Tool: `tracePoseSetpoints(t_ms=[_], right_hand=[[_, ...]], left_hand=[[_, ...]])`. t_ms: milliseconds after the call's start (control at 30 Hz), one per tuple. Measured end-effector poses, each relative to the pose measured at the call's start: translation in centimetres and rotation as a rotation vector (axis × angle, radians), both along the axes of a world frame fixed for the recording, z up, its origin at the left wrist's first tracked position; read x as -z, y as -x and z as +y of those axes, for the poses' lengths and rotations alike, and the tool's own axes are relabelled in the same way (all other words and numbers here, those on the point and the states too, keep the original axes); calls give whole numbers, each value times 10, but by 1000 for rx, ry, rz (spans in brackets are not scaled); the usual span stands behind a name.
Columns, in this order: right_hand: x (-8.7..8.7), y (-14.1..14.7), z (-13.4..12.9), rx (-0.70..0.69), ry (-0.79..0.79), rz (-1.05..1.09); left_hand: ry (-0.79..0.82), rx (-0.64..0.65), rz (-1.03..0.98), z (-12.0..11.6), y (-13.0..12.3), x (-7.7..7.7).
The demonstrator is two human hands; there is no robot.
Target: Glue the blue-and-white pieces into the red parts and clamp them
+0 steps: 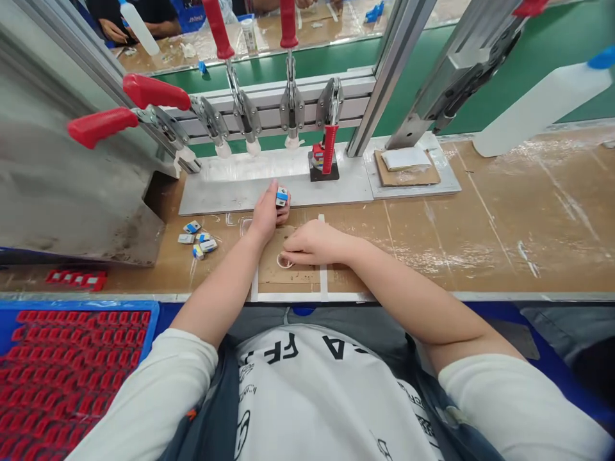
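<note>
My left hand [266, 216] is closed around a small white block with a blue band [282, 197], holding it upright just in front of the metal base plate [230, 191]. Lower and to the right, my right hand [314, 243] has its fingers pinched together at a thin white ring [284, 266], low over the tabletop; part of the ring is hidden by the fingers. To the left of my left wrist lies a small pile of similar white, blue and yellow blocks [206, 245]. Behind my hands, a red-handled toggle clamp [329, 150] is lowered over a red part on a black block [324, 175].
Several toggle clamps with raised red handles [156, 91] line the metal frame. A blue crate [156, 314] full of red parts stands at lower left, below a red strip [77, 280]. Cardboard [410, 176] and a white bottle [538, 105] are right. Another person's hands [113, 31] show beyond.
</note>
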State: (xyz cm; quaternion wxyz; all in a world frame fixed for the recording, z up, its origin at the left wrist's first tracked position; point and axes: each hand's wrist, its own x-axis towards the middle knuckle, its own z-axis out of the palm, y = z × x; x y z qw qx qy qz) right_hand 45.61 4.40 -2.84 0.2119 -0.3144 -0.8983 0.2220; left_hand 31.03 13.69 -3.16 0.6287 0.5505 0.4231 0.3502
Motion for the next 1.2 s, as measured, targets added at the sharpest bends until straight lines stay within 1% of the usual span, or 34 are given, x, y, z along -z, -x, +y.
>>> tracePoseSetpoints(t_ms=[100, 233, 300, 367, 467, 533, 600, 667, 700, 767, 833, 900, 967, 1033, 1100, 1133, 1200], right_hand=[[5, -1, 1, 50, 58, 123], [7, -5, 4, 23, 143, 213], [7, -10, 6, 46, 176, 277], [6, -17, 9, 144, 185, 389], [4, -27, 11, 353, 174, 576], [3, -32, 11, 416, 167, 629], [2, -32, 10, 380, 170, 624], [2, -29, 9, 312, 181, 589], [3, -27, 8, 283, 186, 561], [5, -22, 6, 221, 180, 482], [8, -18, 3, 145, 147, 388], [11, -14, 1, 68, 92, 314], [15, -11, -1, 11, 18, 275], [17, -9, -2, -23, -61, 243], [17, -7, -2, -41, -133, 196], [17, -6, -2, -47, -161, 171], [15, -5, -2, -54, -194, 124]], left_hand=[[1, 54, 51, 0, 2, 3], [3, 113, 104, 1, 2, 5], [7, 124, 111, 1, 2, 7], [12, 123, 114, 0, 2, 8], [19, 118, 131, -2, 2, 9], [-6, 121, 150, -4, 1, 7], [-85, 136, 175, -6, 2, 4], [-232, 156, 246, -6, 7, -1], [-330, 153, 321, -6, 11, -5], [-526, 99, 563, -7, 22, -12], [-643, 19, 873, -10, 34, -20], [-659, -17, 1138, -18, 48, -29], [-669, -21, 1278, -30, 64, -40], [-740, -66, 1324, -47, 88, -56], [-855, -148, 1363, -69, 127, -74], [-906, -193, 1406, -81, 154, -83], [-954, -294, 1546, -97, 217, -99]])
